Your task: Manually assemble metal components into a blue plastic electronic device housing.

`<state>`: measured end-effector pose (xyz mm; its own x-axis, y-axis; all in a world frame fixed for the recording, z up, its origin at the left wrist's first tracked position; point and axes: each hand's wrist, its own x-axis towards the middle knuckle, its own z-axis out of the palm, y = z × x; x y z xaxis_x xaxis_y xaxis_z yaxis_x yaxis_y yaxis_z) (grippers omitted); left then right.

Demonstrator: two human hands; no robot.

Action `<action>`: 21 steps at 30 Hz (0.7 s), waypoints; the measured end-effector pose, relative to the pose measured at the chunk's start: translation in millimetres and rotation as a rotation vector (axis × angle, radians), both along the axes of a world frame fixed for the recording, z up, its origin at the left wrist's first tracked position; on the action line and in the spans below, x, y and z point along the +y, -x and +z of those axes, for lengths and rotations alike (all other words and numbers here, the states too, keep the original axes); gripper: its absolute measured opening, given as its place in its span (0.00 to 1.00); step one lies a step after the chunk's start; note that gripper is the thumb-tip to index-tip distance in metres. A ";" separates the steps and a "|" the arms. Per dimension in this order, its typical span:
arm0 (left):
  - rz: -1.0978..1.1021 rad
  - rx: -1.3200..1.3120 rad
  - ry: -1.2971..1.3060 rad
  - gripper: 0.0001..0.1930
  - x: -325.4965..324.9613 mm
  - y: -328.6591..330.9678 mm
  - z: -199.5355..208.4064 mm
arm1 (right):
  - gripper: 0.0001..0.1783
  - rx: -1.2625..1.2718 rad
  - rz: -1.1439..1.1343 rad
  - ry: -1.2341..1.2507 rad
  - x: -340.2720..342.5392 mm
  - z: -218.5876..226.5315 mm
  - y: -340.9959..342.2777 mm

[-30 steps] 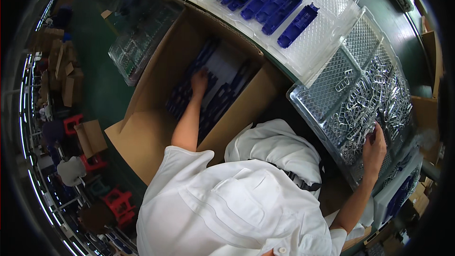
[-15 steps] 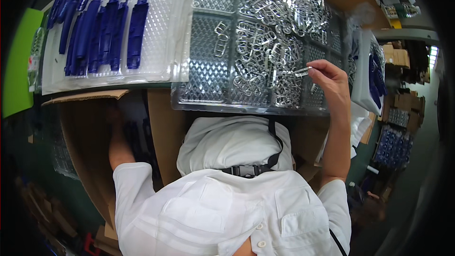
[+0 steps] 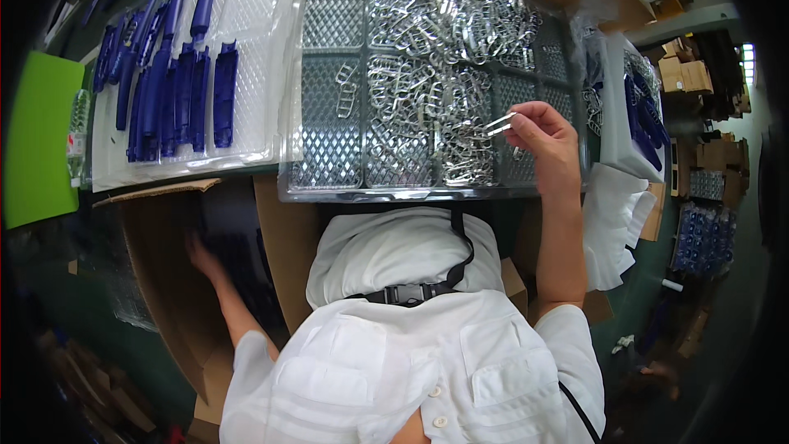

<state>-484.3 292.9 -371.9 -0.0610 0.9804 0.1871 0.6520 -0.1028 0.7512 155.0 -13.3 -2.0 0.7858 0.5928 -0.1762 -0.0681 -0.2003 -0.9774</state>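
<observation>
My right hand [image 3: 538,133] is above the right part of a clear plastic tray [image 3: 289,148]. Its thumb and fingers pinch a thin, U-shaped metal piece [image 3: 499,125], the prongs pointing left. Beneath and beside it lies a heap of shiny metal loop-shaped pieces [image 3: 403,90], spread over several compartments. Down at the left, my left hand [image 3: 200,255] reaches inside an open cardboard box [image 3: 164,279]. It is dim and blurred there, so its fingers are unclear. Dark blue parts [image 3: 234,255] lie in the box to the right of that hand.
Long blue plastic shells [image 3: 223,94] lie on a second clear tray [image 3: 263,115] at the left. A plastic bottle [image 3: 76,144] and a green sheet [image 3: 41,140] are beyond it. A white box [image 3: 620,127] with blue parts stands at the right.
The view has shifted, so the trays appear further left. My right hand still holds the metal piece, now seen with two prongs. My left hand shows more clearly in the box.
</observation>
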 end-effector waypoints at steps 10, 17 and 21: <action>-0.225 -1.188 0.570 0.25 -149.5 -227.2 320.0 | 0.07 0.131 0.218 -0.233 -16.8 27.5 5.7; -1.161 -0.971 1.143 0.30 -183.1 -419.4 380.6 | 0.10 -0.377 0.172 -0.458 -43.4 65.8 13.3; -1.277 -0.932 1.134 0.29 -207.0 -457.2 394.1 | 0.09 -0.650 0.131 -0.291 -52.3 82.6 15.2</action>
<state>-27.1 85.9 22.2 0.9812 0.1444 -0.1279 0.0194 0.5860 0.8101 139.8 -65.7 80.6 0.5970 0.6412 0.4822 0.5519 0.1080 -0.8269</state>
